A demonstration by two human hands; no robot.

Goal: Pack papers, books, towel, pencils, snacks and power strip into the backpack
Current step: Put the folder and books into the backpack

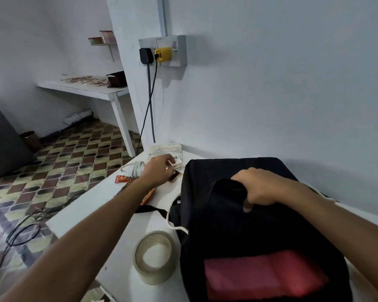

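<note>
starting at the left, a patterned tile floor [59, 162] with a loose black cable [20, 234] was seen, and a white shelf [83, 89] on the far wall. a wall socket [164, 51] with a black and a yellow plug was noted further right, its cords hanging down behind the white table [109, 205]. the left hand [159, 171] was stretched across the table's far corner, fingers curled down over the small items there; whether anything was actually pinched could not be told. a coiled white cord [134, 167] lay just left of that hand, a white packet [166, 150] just beyond it. red-orange snack wrappers [123, 179] were partly covered by the left forearm. a tape roll [155, 257] was lying flat on the table, near the bag's left side. the black backpack [238, 225] was lying on the table at centre-right, top opening toward the camera, something red [264, 277] visible inside. a white drawcord [172, 223] was looped at its left edge, beside a black strap [151, 209]. the right hand [258, 188] was clamped on the bag's upper flap, fingers wrapped over the fabric edge and thumb under, with the flap held up.
</note>
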